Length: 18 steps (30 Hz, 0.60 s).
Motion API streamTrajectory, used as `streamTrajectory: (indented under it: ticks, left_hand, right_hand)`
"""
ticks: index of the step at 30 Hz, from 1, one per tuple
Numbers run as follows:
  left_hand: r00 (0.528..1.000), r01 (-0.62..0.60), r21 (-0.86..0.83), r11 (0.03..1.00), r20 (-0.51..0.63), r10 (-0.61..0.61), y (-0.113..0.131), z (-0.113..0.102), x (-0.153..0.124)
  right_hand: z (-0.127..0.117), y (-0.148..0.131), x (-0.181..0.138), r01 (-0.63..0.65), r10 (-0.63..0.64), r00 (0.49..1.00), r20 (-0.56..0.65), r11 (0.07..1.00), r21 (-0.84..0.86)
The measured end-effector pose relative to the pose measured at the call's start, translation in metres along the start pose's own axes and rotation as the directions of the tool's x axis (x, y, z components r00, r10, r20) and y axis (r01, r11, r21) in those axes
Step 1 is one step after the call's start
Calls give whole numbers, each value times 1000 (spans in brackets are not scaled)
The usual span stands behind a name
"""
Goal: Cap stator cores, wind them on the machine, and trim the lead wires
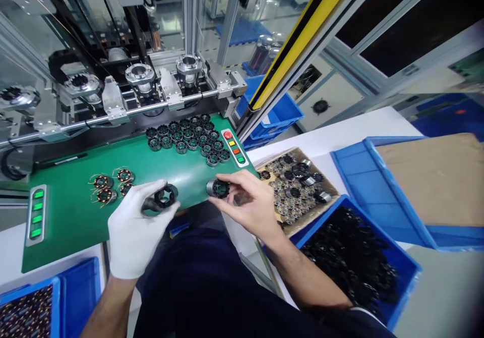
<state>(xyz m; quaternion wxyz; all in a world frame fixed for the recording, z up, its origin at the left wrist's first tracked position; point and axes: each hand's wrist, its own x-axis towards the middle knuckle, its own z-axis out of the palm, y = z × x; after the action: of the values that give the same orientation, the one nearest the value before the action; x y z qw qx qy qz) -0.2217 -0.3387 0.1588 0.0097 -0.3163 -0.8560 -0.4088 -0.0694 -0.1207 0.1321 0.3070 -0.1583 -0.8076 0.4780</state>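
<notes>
My left hand (134,229), in a white glove, is closed around a black slotted plastic ring (166,195) above the front edge of the green work surface (151,169). Bare and a little to the right, my right hand (249,196) pinches a motor stator core (218,188) between thumb and fingers; it has a silver metal side and a black toothed insulator facing me. The two parts are apart. Several copper-wound stators (105,195) stand left of my gloved hand. Rows of black-capped stator cores (188,133) stand at the back of the green surface.
A winding machine with round metal holders (139,73) lines the back. Button panels (235,149) flank the surface. To the right are a cardboard box (298,191) of cores and a blue bin (351,257) of black plastic parts. Another blue bin (56,297) is at lower left.
</notes>
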Motion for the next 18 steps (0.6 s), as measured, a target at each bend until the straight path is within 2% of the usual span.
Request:
streamTrajectory:
  ticks: [3,7,14,18]
  left_hand:
    - [994,46,186,982,92,-64,-33,21,2]
    - [973,99,191,977,189,-135,-59,45,-5]
    - [962,171,63,983,207,-180,-71,43,-17]
    - [967,223,-18,975,132,-219,-74,44,-16]
  right_hand:
    - [11,35,1,0,5,999,40,994,-109]
    - [24,65,-6,-47,61,994,92,987,-152]
    - [11,69,-11,-86,106,990,89,975,-203]
    - [0,66,-6,-113,119,993,19,973,-201]
